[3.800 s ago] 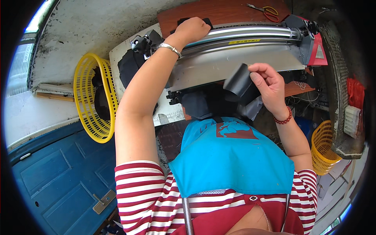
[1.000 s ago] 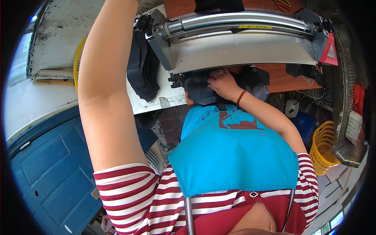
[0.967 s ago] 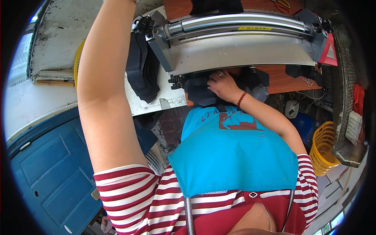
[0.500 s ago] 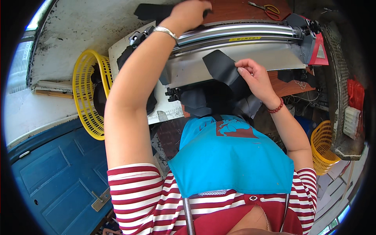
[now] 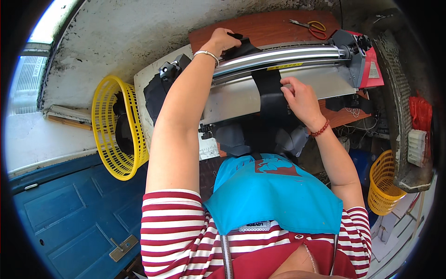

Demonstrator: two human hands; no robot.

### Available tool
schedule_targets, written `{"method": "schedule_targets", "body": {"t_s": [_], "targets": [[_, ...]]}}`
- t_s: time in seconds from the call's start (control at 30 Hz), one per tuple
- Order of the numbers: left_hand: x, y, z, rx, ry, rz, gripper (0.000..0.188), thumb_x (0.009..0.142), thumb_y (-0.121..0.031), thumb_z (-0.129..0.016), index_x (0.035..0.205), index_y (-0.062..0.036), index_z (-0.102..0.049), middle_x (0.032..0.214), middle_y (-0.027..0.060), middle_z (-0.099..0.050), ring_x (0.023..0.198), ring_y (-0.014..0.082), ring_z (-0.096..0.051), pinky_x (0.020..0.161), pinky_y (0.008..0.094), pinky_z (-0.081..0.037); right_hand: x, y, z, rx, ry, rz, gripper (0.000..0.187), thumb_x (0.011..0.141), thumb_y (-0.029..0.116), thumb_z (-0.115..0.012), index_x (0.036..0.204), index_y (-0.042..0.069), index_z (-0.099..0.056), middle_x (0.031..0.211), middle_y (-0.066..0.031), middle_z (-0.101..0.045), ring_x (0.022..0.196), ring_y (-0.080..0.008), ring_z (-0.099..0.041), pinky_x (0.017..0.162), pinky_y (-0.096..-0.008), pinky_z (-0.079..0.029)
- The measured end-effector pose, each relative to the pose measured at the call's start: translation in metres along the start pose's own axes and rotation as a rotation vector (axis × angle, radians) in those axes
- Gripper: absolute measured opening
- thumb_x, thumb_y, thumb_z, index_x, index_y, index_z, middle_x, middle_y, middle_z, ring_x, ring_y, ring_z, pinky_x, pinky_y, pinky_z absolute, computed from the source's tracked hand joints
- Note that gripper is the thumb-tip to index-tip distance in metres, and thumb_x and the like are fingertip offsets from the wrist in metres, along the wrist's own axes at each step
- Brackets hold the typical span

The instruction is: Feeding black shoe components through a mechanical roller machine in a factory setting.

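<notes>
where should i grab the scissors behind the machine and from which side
Probably best by the looped handles, coming down from above on their right side. The scissors lie on the brown board with the red and yellow loops toward the right and the blades pointing left, so that end keeps fingers off the blades. The silver roller lies nearer, so reach over it.

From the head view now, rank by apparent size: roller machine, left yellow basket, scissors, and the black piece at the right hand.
1. Roller machine
2. Left yellow basket
3. Black piece, though its lower end blends into dark material
4. Scissors
</notes>
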State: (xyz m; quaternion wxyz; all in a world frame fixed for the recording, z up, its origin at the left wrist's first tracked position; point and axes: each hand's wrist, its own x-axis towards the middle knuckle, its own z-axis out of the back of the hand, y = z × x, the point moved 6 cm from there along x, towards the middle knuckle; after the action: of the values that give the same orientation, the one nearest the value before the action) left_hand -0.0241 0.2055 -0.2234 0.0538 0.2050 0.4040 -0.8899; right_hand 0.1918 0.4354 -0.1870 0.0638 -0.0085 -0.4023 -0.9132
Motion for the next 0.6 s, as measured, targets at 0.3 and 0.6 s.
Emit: {"method": "schedule_targets", "body": {"t_s": [0.3,0.6], "targets": [[-0.028,-0.073,0.118,-0.612,-0.012,-0.180,0.013,0.085,0.003,-0.068,0.096,-0.0056,-0.068,0.076,0.0038,-0.064,0.067,0.0168,-0.060,0.056,0.0328,-0.050,-0.075,0.008,-0.042,0.140,0.045,0.315,0.013,0.092,0.011,-0.069,0.104,0.007,-0.071,0.097,-0.0132,-0.075,0.083,-0.0305,-0.073,0.070,-0.0387,-0.058],[-0.098,-0.082,0.223,-0.503,-0.331,-0.420,0.066,0.087,0.009,-0.066,0.147,-0.0111,-0.048,0.110,0.0115,-0.068,0.084,0.0213,-0.067,0.065,0.0334,-0.055,-0.105,-0.024,-0.121,-0.033,0.427,0.213,0.024,0.091,0.020,-0.070,0.112,0.009,-0.068,0.100,-0.0115,-0.071,0.085,-0.0316,-0.071,0.073,-0.0424,-0.058]]}}
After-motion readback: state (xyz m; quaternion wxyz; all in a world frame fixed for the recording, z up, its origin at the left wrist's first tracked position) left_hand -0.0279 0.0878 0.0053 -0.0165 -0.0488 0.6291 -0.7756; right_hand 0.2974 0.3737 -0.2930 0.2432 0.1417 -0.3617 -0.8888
